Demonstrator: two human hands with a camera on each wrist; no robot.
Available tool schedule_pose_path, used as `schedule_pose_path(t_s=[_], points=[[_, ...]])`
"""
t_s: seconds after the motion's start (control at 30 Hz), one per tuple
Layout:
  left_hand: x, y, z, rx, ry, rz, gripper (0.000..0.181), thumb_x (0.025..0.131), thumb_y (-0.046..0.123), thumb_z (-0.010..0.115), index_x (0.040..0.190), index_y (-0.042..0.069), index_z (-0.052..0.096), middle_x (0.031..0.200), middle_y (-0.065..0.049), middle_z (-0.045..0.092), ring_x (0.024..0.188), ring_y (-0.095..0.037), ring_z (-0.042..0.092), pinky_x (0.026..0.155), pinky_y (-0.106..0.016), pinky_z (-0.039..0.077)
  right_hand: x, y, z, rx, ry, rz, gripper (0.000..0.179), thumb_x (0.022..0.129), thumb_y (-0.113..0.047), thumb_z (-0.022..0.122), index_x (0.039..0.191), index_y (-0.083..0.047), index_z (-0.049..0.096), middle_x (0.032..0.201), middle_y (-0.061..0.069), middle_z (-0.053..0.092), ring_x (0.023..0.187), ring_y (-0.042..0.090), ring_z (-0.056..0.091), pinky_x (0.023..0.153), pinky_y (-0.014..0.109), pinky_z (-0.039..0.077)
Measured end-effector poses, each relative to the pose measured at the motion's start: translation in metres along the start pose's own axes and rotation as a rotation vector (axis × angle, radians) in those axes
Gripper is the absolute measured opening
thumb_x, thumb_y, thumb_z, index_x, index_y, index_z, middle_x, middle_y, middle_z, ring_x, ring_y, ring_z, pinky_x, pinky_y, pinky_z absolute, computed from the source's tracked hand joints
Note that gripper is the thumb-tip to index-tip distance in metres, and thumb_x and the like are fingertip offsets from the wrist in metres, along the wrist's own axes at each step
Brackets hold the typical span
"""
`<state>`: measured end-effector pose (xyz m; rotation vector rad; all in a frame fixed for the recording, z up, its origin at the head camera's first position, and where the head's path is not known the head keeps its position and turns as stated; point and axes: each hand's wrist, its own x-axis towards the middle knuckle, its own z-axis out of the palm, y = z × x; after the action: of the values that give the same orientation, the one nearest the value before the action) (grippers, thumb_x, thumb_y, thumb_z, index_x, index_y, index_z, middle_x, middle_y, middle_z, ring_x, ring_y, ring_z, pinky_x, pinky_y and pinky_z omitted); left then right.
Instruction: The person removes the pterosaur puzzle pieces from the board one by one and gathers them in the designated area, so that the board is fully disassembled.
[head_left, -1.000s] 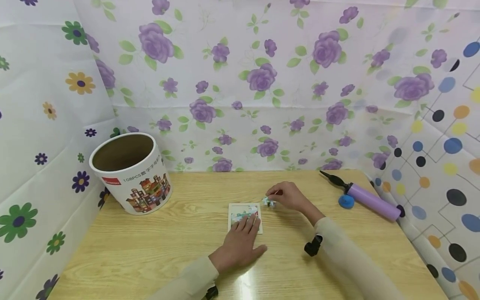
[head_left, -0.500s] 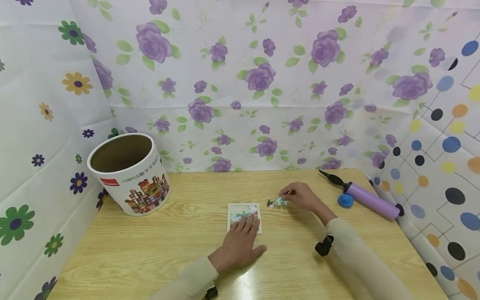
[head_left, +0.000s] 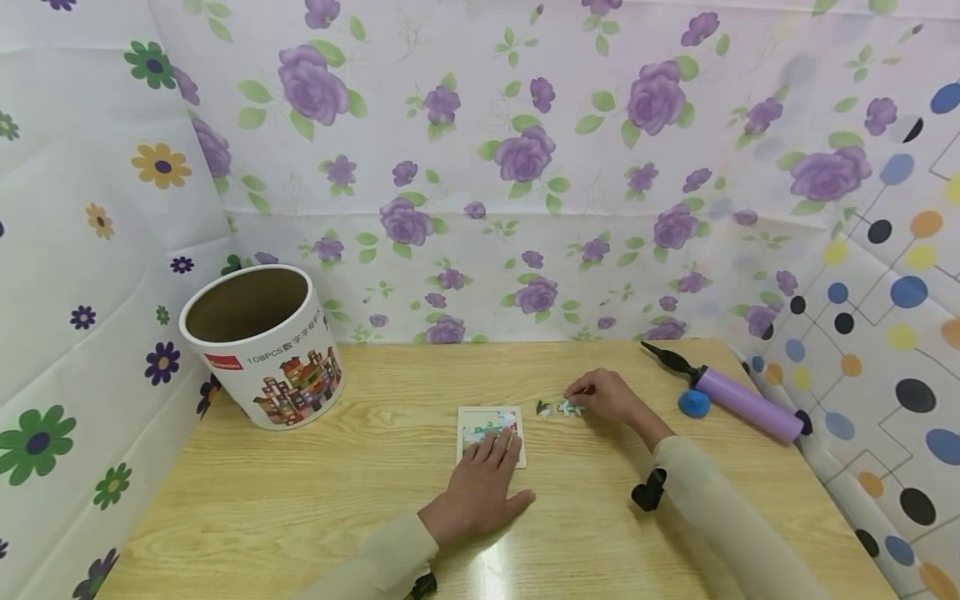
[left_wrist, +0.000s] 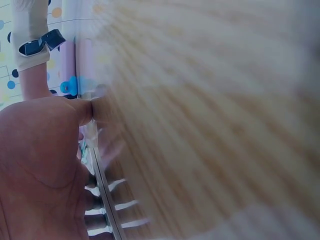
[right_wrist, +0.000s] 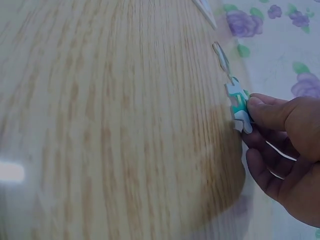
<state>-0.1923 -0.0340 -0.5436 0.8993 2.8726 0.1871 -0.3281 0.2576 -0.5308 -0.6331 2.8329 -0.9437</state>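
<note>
My left hand (head_left: 480, 487) lies with straight fingers over a small white-framed jigsaw puzzle tray (head_left: 489, 409). Part of its colourful picture (head_left: 480, 427) shows above the fingertips; the lower part is hidden. In the left wrist view the fingers (left_wrist: 95, 202) rest on the tray's edge. To the right of the tray, my right hand (head_left: 606, 396) pinches a green and white jigsaw piece (right_wrist: 240, 102) between thumb and finger, low over the table. Another piece (head_left: 544, 408) lies just left of it. Whether the pinched piece overlaps a further one, I cannot tell.
A big white bucket (head_left: 296, 375) printed with blocks stands at the back left. On the right lie a purple hand pump (head_left: 746, 404) and a blue round object (head_left: 693, 403). Patterned cloth (head_left: 480, 167) walls the wooden table (head_left: 360, 483) at the back and both sides.
My right hand has moved right, away from the tray. The jigsaw pieces, bunched near the tray earlier, now lie more spread out. My left hand has stayed on the tray.
</note>
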Motion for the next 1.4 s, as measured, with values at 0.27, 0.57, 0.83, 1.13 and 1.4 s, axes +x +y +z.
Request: schedule_pose_path(t_s=[0.27,0.57,0.83,1.13,1.4], points=[[-0.001,0.000,-0.001,-0.004,-0.001,-0.004,0.085,0.104,0.065,0.036,0.164,0.007,0.019,0.171,-0.014,0.014,0.156,-0.034,0.017,0.122,-0.054,0.024,0.001,0.000,0.003,0.009,0.001,-0.008,0.012,0.095,-0.013,0.073,0.103,-0.010,0.082,0.104,0.006,0.078,0.091,0.019,0.070,0.079,0.039,0.058],[0.000,0.000,-0.001,-0.009,-0.008,-0.003,0.085,0.104,0.065,0.035,0.164,0.007,0.018,0.171,-0.013,0.012,0.157,-0.033,0.015,0.123,-0.054,0.023,0.001,0.002,0.004,0.003,-0.004,-0.004,0.013,0.096,-0.014,0.072,0.105,-0.012,0.082,0.106,0.006,0.078,0.092,0.020,0.070,0.081,0.040,0.058],[0.001,0.000,-0.002,-0.010,-0.011,-0.003,0.084,0.104,0.065,0.035,0.164,0.008,0.019,0.171,-0.014,0.012,0.156,-0.034,0.016,0.123,-0.054,0.024,0.001,-0.012,0.005,0.005,-0.005,-0.016,0.016,0.097,-0.015,0.072,0.110,-0.009,0.079,0.103,0.005,0.076,0.090,0.019,0.069,0.081,0.041,0.058],[0.000,0.002,-0.002,-0.014,0.035,-0.005,0.084,0.103,0.064,0.040,0.162,0.006,0.026,0.167,-0.018,0.024,0.154,-0.037,0.024,0.121,-0.054,0.027,0.007,-0.043,0.017,-0.008,-0.019,-0.099,0.019,0.097,-0.016,0.072,0.113,-0.008,0.078,0.099,0.000,0.074,0.085,0.012,0.068,0.075,0.033,0.058],[-0.002,0.005,-0.007,-0.002,0.000,-0.018,0.085,0.103,0.062,0.042,0.161,0.002,0.026,0.168,-0.017,0.023,0.155,-0.035,0.021,0.123,-0.051,0.025,0.014,-0.064,0.029,0.008,-0.043,-0.147,0.019,0.097,-0.014,0.072,0.113,-0.007,0.077,0.097,-0.001,0.074,0.082,0.010,0.067,0.073,0.030,0.057]])
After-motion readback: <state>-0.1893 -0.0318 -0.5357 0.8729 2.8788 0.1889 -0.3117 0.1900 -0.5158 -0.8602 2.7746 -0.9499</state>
